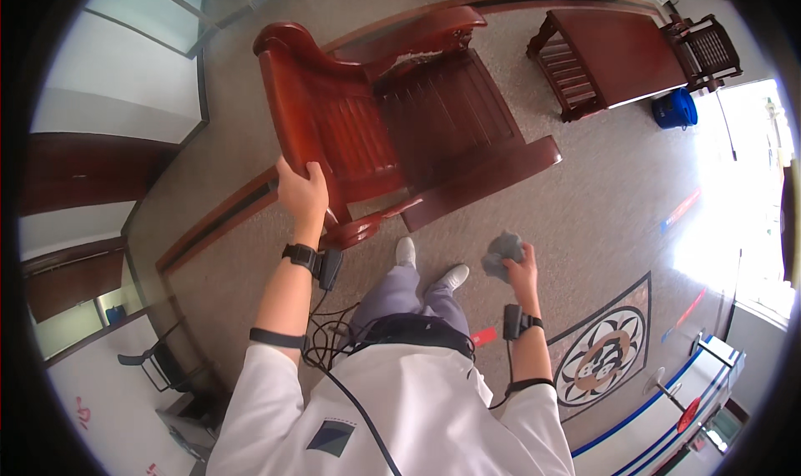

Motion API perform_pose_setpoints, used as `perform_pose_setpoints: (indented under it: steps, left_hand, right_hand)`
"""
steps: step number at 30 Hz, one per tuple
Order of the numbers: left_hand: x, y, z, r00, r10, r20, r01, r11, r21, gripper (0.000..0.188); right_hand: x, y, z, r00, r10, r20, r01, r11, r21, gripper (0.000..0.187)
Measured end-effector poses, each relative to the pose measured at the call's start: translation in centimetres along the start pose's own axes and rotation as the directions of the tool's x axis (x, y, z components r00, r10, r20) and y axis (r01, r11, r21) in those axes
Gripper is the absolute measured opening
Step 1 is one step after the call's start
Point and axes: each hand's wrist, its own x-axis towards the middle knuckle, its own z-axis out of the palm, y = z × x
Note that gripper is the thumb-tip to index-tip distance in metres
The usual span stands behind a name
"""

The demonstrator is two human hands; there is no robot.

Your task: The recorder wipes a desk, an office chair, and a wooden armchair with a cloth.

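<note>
A large reddish-brown wooden armchair (450, 100) with a slatted back and flat armrests stands in front of me. My left hand (302, 194) grips the chair's near left top edge, thumb and fingers around the wood. Off to the right of the chair, above the floor, my right hand (524, 269) is closed on a crumpled grey cloth (503, 255). The cloth hangs apart from the chair. Part of the chair's lower side is hidden behind my left hand.
A dark red wooden table (622, 55) stands at the far right, with a slatted chair (709, 50) beyond it and a blue bucket (674, 109) beside it. A patterned floor inlay (605, 355) lies at lower right. Cables (334, 330) hang by my waist.
</note>
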Motion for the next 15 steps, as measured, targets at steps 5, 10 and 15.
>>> perform_pose_setpoints:
  steps: [5, 10, 15]
  left_hand:
    - [0.3, 0.6, 0.3, 0.987, 0.126, -0.094, -0.115, 0.987, 0.114, 0.049]
    - [0.8, -0.6, 0.3, 0.981, 0.184, -0.057, -0.181, 0.982, 0.058, 0.050]
    - [0.8, -1.5, 0.1, 0.975, 0.219, -0.037, -0.216, 0.974, 0.064, 0.049]
  right_hand:
    - [3.8, -0.8, 9.5, 0.974, -0.228, -0.009, 0.219, 0.945, -0.244, 0.054]
    - [7.2, 2.2, 17.3, 0.879, -0.370, 0.301, 0.436, 0.879, -0.193, 0.048]
    - [9.1, 3.1, 23.1, 0.945, -0.184, 0.269, 0.265, 0.915, -0.305, 0.046]
